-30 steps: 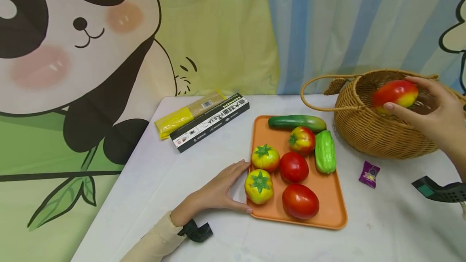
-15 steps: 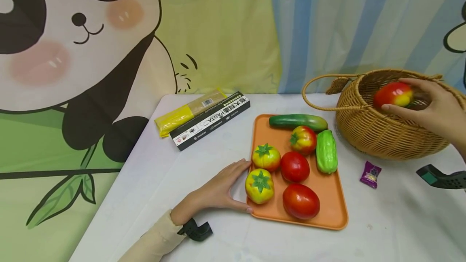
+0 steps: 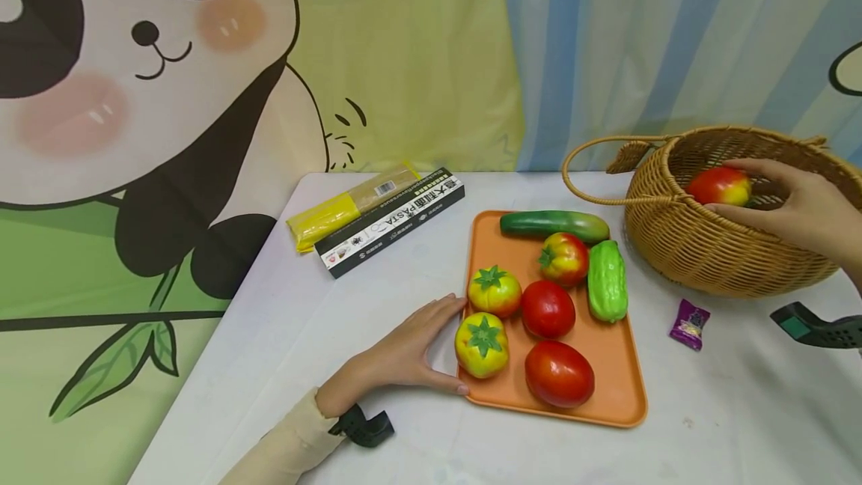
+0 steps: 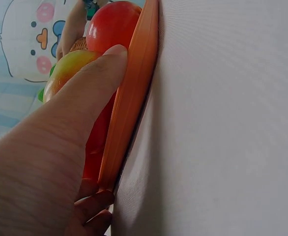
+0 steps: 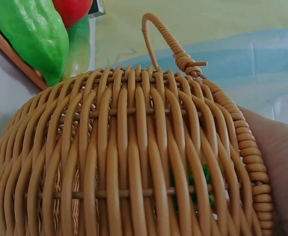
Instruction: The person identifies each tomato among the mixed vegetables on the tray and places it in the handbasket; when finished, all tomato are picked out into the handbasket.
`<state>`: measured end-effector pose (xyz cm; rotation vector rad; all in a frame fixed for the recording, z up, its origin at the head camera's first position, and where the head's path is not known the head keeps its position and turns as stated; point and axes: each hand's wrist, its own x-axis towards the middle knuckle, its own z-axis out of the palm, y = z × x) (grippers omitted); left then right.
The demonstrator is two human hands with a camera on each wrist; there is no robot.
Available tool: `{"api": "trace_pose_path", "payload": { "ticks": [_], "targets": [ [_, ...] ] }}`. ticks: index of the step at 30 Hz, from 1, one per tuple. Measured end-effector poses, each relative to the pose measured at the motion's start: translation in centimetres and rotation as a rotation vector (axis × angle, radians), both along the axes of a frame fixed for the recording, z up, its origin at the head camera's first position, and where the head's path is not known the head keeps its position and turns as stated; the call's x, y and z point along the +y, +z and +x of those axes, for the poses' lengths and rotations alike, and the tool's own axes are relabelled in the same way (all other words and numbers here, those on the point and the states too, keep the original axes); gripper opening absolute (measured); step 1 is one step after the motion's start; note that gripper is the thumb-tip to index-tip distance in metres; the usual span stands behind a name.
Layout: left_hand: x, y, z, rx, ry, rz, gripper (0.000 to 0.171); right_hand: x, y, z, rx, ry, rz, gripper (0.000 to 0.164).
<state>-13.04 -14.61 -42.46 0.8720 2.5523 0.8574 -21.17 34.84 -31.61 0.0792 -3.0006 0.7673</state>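
Note:
At the mouth of the wicker basket (image 3: 727,257), my right hand (image 3: 804,204) grips a red and yellow mango (image 3: 717,185) between thumb and fingers. The basket's woven side (image 5: 134,147) fills most of the right wrist view and hides the mango there. My left hand (image 3: 407,350) rests against the left edge of the orange tray (image 3: 616,388), fingers and thumb spread apart; its thumb lies over the rim in the left wrist view. On the tray lie a cucumber (image 3: 554,225), a bumpy light-green vegetable (image 3: 607,281) and several red or yellow tomato-like fruits (image 3: 559,374).
A purple wrapped candy (image 3: 690,324) lies between tray and basket. Back left are a black-and-white pasta box (image 3: 390,223) and a yellow packet (image 3: 353,208). The basket's handle (image 3: 572,171) juts leftward. A printed curtain (image 3: 411,58) stands behind the white table.
My right hand has lowered the mango from above the basket's rim into its opening, shifting slightly left. The left hand keeps its place at the tray's edge.

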Motion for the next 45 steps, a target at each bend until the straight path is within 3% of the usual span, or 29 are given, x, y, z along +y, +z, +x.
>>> {"api": "trace_pose_path", "payload": {
  "ticks": [21, 28, 45],
  "targets": [
    [0.0, -0.2, -0.1, -0.001, -0.007, -0.014, 0.114, 1.0, 0.5, -0.8, -0.214, 0.110, 0.018, 0.073],
    [0.0, -0.1, -0.1, -0.003, -0.007, -0.011, 0.114, 0.6, 0.3, -0.8, -0.166, 0.160, -0.015, 0.068],
    [0.0, 0.1, 0.0, -0.008, -0.004, -0.012, 0.114, 0.3, -0.8, -0.1, -0.020, 0.111, -0.077, 0.054]
  ]
}}
